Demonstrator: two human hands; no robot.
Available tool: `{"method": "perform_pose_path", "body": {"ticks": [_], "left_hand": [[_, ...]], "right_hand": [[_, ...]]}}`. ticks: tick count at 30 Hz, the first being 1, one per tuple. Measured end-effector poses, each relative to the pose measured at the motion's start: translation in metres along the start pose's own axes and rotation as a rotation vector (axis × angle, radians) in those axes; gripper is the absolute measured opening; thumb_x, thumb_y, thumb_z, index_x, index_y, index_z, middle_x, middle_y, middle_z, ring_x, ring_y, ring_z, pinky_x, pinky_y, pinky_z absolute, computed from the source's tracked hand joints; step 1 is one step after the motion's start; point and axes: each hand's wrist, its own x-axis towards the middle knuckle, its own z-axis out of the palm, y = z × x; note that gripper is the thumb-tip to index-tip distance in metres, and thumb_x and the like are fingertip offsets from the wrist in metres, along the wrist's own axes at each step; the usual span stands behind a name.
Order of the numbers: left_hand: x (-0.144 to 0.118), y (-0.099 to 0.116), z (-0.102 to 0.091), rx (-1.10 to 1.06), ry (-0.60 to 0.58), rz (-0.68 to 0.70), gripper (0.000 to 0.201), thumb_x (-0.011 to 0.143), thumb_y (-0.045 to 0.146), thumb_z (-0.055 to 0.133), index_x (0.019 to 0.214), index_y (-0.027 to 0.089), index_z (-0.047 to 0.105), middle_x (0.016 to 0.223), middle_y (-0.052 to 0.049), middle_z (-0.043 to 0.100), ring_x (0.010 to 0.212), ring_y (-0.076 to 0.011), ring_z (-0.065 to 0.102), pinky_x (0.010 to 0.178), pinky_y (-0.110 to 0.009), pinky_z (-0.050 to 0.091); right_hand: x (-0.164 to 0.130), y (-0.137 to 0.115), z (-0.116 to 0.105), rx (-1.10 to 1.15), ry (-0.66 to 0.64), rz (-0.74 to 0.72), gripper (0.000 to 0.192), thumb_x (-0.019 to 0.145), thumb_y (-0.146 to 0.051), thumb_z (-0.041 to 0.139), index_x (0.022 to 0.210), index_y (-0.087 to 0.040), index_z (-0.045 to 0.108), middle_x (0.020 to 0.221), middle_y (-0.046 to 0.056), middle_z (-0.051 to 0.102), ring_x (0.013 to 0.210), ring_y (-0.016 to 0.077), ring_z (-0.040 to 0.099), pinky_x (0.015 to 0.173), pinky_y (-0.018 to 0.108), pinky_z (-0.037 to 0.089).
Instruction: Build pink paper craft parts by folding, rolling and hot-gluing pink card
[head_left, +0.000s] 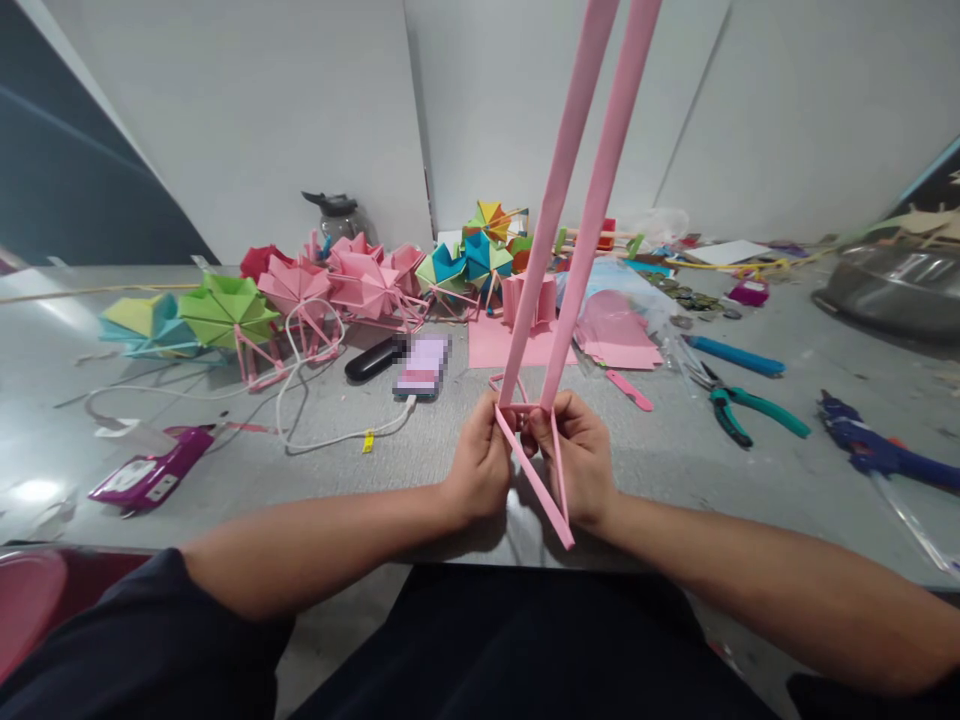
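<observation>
Between both hands is a pink frame of rolled paper sticks, with two long legs rising out of the top of the view and a narrow triangle pointing down toward me. My left hand pinches its left corner. My right hand closes round the right corner, thumb pressed on the crossing sticks. Where the sticks meet is partly covered by the fingers. Just beyond the hands lie a pink paper sheet and a folded pink paper piece standing on it.
Folded paper umbrella shapes line the back left. A phone on a white cable and a purple extension socket lie left. Green-handled pliers, a blue cutter and a blue glue gun lie right.
</observation>
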Motion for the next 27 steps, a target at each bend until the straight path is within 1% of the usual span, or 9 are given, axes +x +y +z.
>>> {"method": "perform_pose_path", "body": {"ticks": [4,7,9,11,13,15,20,23,27], "left_hand": [[0.003,0.000,-0.002,0.017,-0.034,-0.024,0.040,0.118,0.059,0.048,0.103,0.025,0.061,0.083,-0.002,0.066,0.070,-0.0163,0.060,0.067,-0.033,0.053],[0.005,0.006,-0.010,0.109,-0.057,-0.063,0.030,0.116,0.048,0.052,0.103,0.024,0.066,0.085,-0.003,0.066,0.075,-0.0182,0.061,0.070,-0.034,0.054],[0.008,0.011,-0.019,0.129,-0.041,-0.080,0.020,0.110,0.040,0.058,0.102,0.024,0.068,0.086,-0.003,0.067,0.077,-0.0195,0.061,0.072,-0.035,0.055],[0.011,0.014,-0.027,0.093,-0.026,-0.080,0.013,0.101,0.035,0.064,0.100,0.024,0.069,0.090,-0.005,0.070,0.080,-0.0210,0.063,0.074,-0.036,0.056],[0.013,0.016,-0.034,0.052,-0.046,-0.086,0.015,0.095,0.035,0.067,0.103,0.023,0.071,0.092,-0.006,0.072,0.081,-0.0220,0.064,0.075,-0.038,0.056],[0.015,0.019,-0.036,0.044,-0.080,-0.103,0.019,0.093,0.037,0.071,0.106,0.024,0.073,0.092,-0.006,0.073,0.081,-0.0224,0.064,0.075,-0.038,0.055],[0.017,0.031,-0.030,0.057,-0.142,-0.205,0.023,0.094,0.042,0.078,0.102,0.020,0.073,0.095,-0.007,0.074,0.084,-0.0200,0.065,0.078,-0.035,0.052],[0.018,0.034,-0.027,0.072,-0.119,-0.251,0.026,0.091,0.042,0.081,0.095,0.017,0.072,0.087,-0.004,0.071,0.078,-0.0163,0.061,0.072,-0.030,0.048],[0.018,0.031,-0.029,0.116,-0.061,-0.275,0.028,0.091,0.042,0.084,0.091,0.018,0.071,0.078,-0.001,0.066,0.070,-0.0141,0.055,0.064,-0.028,0.044]], "right_hand": [[0.004,-0.003,-0.004,-0.011,0.013,0.016,0.058,0.079,-0.073,0.093,0.078,-0.027,0.059,0.062,-0.004,0.060,0.057,0.0153,0.052,0.055,0.032,0.044],[0.007,-0.007,-0.010,-0.054,0.008,0.008,0.055,0.078,-0.068,0.096,0.076,-0.027,0.059,0.061,-0.004,0.059,0.057,0.0153,0.050,0.055,0.031,0.043],[0.009,-0.009,-0.014,-0.092,0.012,-0.013,0.054,0.078,-0.067,0.095,0.075,-0.026,0.059,0.060,-0.004,0.057,0.057,0.0153,0.049,0.056,0.032,0.043],[0.010,-0.010,-0.018,-0.131,0.023,-0.034,0.052,0.080,-0.066,0.093,0.074,-0.026,0.060,0.060,-0.004,0.056,0.057,0.0150,0.048,0.056,0.032,0.041],[0.011,-0.010,-0.021,-0.177,0.025,-0.052,0.049,0.083,-0.064,0.091,0.074,-0.025,0.063,0.061,-0.003,0.057,0.057,0.0146,0.047,0.056,0.031,0.040],[0.011,-0.008,-0.024,-0.225,0.011,-0.068,0.046,0.085,-0.061,0.090,0.075,-0.024,0.066,0.062,-0.003,0.058,0.056,0.0142,0.047,0.055,0.031,0.039],[0.013,-0.002,-0.028,-0.299,-0.045,-0.124,0.041,0.088,-0.058,0.088,0.077,-0.023,0.069,0.060,-0.004,0.058,0.055,0.0133,0.048,0.055,0.030,0.041],[0.013,0.000,-0.030,-0.369,-0.066,-0.180,0.034,0.091,-0.050,0.086,0.078,-0.023,0.071,0.063,-0.003,0.062,0.055,0.0134,0.051,0.056,0.029,0.044],[0.014,0.001,-0.032,-0.430,-0.066,-0.283,0.020,0.094,-0.036,0.080,0.079,-0.023,0.074,0.067,-0.001,0.069,0.059,0.0143,0.059,0.057,0.028,0.047]]}}
